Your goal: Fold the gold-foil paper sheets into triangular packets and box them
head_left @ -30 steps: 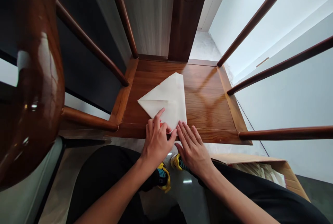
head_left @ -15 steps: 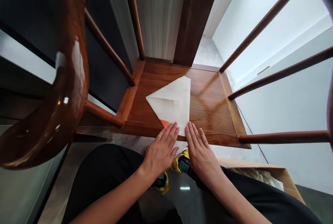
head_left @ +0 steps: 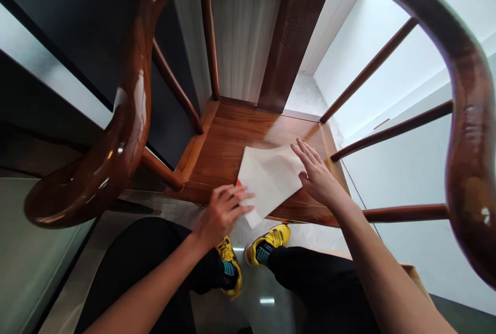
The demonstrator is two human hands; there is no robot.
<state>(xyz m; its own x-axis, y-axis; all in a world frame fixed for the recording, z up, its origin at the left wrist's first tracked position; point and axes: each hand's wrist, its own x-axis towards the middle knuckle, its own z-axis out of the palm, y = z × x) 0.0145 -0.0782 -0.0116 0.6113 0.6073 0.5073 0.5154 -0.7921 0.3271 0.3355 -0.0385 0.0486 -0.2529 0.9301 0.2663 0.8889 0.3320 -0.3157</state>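
Note:
A folded sheet of off-white paper [head_left: 267, 184] lies slantwise on the brown wooden chair seat [head_left: 217, 148], with one lower corner jutting past the front edge. A small red-orange patch shows at its left side. Over that left edge is my left hand [head_left: 222, 212], its fingers loosely bent and apart, the tips on or just above the paper. At the paper's right corner my right hand [head_left: 318, 176] is open, fingers stretched out; whether it presses on the sheet I cannot tell.
Curved glossy armrests [head_left: 132, 117] and slim spindles [head_left: 178, 88] enclose the seat. A broad dark back slat [head_left: 290, 34] rises behind it. Yellow shoes [head_left: 271, 238] are on the floor below. Part of a cardboard box [head_left: 418, 279] shows at the lower right.
The paper has turned and shifted right on the seat. My right hand moved up and right, while my left hand moved slightly left and down. The view has moved back, showing more of the armrests.

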